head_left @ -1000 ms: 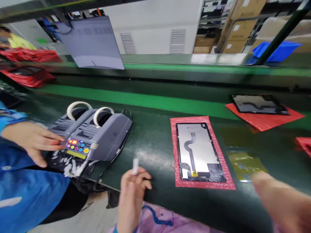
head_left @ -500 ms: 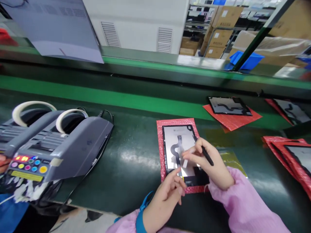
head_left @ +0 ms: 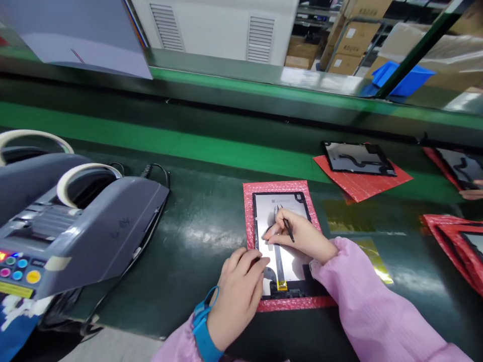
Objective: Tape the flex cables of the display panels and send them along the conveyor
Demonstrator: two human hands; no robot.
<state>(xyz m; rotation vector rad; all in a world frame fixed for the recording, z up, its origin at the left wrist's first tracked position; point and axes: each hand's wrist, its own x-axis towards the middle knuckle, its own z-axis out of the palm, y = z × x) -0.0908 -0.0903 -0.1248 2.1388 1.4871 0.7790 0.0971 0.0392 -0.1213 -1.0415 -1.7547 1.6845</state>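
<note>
A tablet display panel [head_left: 267, 208] lies back side up on a pink bubble-wrap sheet [head_left: 249, 213], with a flat ribbon cable [head_left: 279, 261] running down it to a yellow end piece. Black tweezers [head_left: 289, 231] are held in my right hand [head_left: 298, 234], their tips pointing away from me. Its thumb and forefinger press at the cable's upper part, where a small pale strip partly shows. My left hand [head_left: 241, 279] rests across the panel's lower left edge, fingers extended and slightly bent, holding nothing visible.
Grey tape dispensers [head_left: 109, 226] with white rolls stand on the left, a cord beside them. Other panels [head_left: 358, 158] lie on red bubble wrap at the right. Yellow transparent film [head_left: 372, 259] lies beside my right sleeve. Another person's hand [head_left: 471, 191] shows at the right edge.
My right hand has moved left and down onto the cable with the tweezers and pale strip. The left hand has shifted to the panel's left edge. The view has turned slightly.
</note>
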